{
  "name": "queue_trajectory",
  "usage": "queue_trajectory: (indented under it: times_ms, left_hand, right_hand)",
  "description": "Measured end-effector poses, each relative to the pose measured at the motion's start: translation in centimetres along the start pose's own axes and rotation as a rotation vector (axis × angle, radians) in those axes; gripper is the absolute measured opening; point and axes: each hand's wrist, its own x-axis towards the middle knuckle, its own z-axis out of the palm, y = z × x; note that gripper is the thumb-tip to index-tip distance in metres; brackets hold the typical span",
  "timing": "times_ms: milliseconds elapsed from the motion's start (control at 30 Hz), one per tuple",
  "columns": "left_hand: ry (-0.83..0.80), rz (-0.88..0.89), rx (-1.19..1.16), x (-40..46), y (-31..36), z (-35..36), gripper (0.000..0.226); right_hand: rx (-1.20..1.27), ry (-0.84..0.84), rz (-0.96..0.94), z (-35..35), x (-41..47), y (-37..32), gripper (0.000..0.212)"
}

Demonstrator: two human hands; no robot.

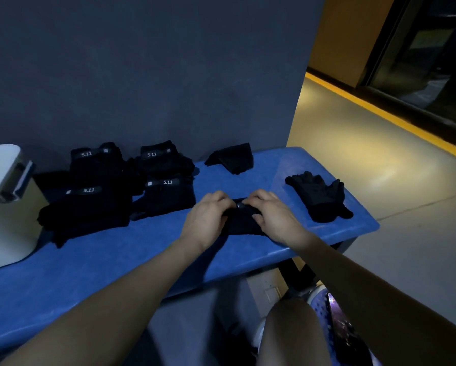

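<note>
Dead centre on the blue table [116,260], both hands are on the black bundle [244,221]: the left hand [208,212] grips its 9 o'clock end and the right hand [274,215] its 3 o'clock end, fingers curled over the labelled band [238,205]. Four banded bundles [89,199] sit at 10 o'clock, a folded black piece [230,157] at 12, loose black gloves [321,199] at 3.

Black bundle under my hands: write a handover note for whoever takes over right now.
Hands: left hand and right hand both grip the black bundle, fingers curled at its band, mid-table.
Done: four banded bundles lie at the left of the blue table.
Left: finish this band, then probably the folded black piece at the back and the loose gloves on the right.
</note>
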Motion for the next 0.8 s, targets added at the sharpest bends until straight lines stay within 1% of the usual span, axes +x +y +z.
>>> queue_trajectory:
  times_ms: [33,100,233,333,433,500,567,667,733,800]
  left_hand:
    - [-0.058,0.020,0.011,-0.1,-0.2,0.2,0.033]
    - [-0.143,-0.049,-0.069,-0.1,-0.5,0.5,0.038]
    - [-0.202,-0.161,-0.173,0.3,-0.6,0.7,0.037]
    - [-0.183,-0.264,-0.287,0.2,-0.7,0.7,0.030]
    - [-0.069,-0.384,-0.335,0.0,-0.3,0.6,0.025]
    - [-0.018,-0.479,-0.327,-0.1,0.3,0.4,0.029]
    - [-0.084,-0.585,-0.291,-0.2,0.8,0.1,0.033]
    - [-0.181,-0.672,-0.252,0.3,1.4,-0.2,0.029]
    - [-0.229,-0.753,-0.259,0.8,1.6,-0.6,0.039]
    - [-0.266,-0.841,-0.337,1.2,1.7,-0.8,0.045]
  right_hand:
    - [0.004,-0.029,0.018,0.1,-0.1,0.1,0.043]
    - [0.017,-0.086,0.053,0.3,-0.3,0.1,0.043]
    - [0.006,-0.143,0.087,0.5,-0.4,0.1,0.044]
    - [0.013,-0.161,0.104,0.4,-0.5,-0.1,0.045]
    - [0.023,-0.166,0.110,0.3,-0.7,-0.2,0.046]
    - [0.026,-0.175,0.115,0.3,-0.8,-0.3,0.046]
    - [0.031,-0.186,0.122,0.2,-0.9,-0.5,0.047]
    - [0.029,-0.196,0.110,0.3,-1.2,-0.8,0.047]
    - [0.035,-0.205,0.105,0.3,-1.4,-1.0,0.047]
    - [0.047,-0.215,0.107,0.2,-1.6,-1.1,0.047]
